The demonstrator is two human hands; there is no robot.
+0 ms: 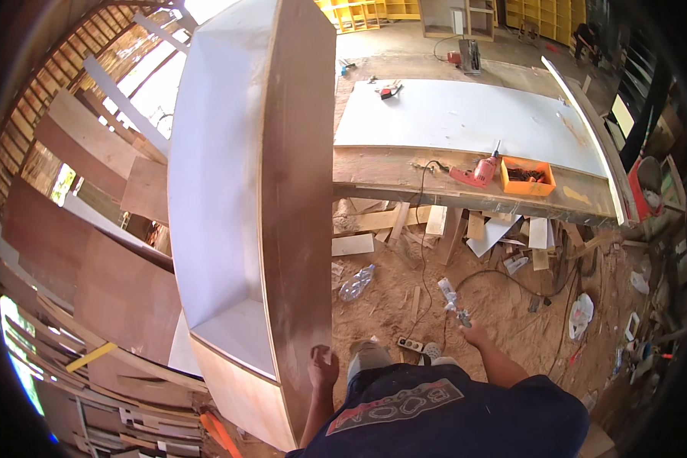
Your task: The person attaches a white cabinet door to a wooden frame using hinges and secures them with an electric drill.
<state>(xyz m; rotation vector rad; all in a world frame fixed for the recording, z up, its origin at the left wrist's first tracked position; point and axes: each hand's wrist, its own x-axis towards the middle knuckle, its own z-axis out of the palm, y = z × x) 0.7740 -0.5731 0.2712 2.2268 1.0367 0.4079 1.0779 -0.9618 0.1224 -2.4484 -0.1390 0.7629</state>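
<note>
A tall cabinet (296,229) with brown sides and a pale, open inside stands upright just left of my body. Beside its brown side panel is my left hand (323,368), its fingers curled; what they hold, if anything, is too small to make out. I cannot tell whether that hand touches the panel. Out to the right, my right hand (476,334) is closed on the lower end of a small grey and white tool (452,300), held above the sandy floor. The tool's exact kind is not clear.
Ahead, a workbench (389,169) carries a white panel (466,114), a red drill (477,172) and an orange box (528,187). Offcuts (435,220), a plastic bottle (356,282), cords and a power strip (410,344) lie on the floor. Brown boards (91,267) lean at left.
</note>
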